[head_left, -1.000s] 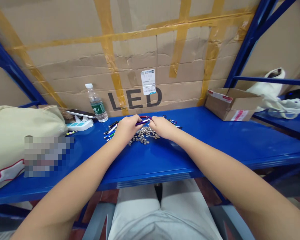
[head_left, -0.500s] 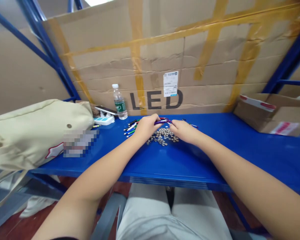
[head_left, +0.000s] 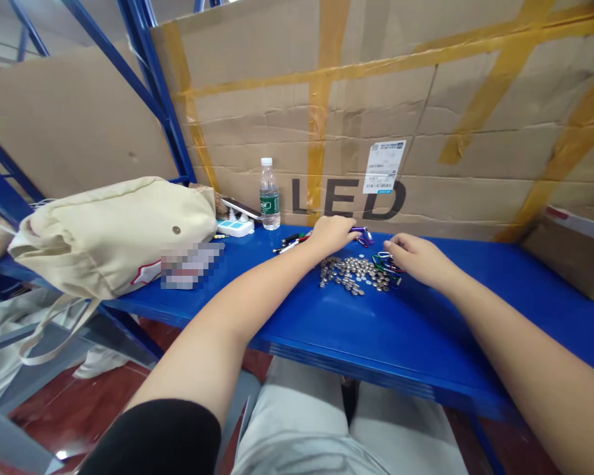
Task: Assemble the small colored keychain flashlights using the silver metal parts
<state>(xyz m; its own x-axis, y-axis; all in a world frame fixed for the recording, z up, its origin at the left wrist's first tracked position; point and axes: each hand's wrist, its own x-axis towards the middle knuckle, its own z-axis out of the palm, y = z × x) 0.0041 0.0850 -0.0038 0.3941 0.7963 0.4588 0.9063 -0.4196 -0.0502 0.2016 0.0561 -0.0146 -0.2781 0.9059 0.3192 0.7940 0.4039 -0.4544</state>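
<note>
Palm down, the left hand [head_left: 332, 234] pinches a purple piece [head_left: 360, 229] behind the silvery discs [head_left: 355, 269]; the right hand [head_left: 418, 257] curls beside the carabiners [head_left: 385, 261], its grip unclear.

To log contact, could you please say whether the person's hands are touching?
Apart; the head view shows blue tabletop between the left hand and right hand.

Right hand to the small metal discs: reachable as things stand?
Looks like yes. The right hand is just right of the small metal discs, and their near side is uncovered. The low carabiners at the pile's right edge may be slightly in the way.
</note>
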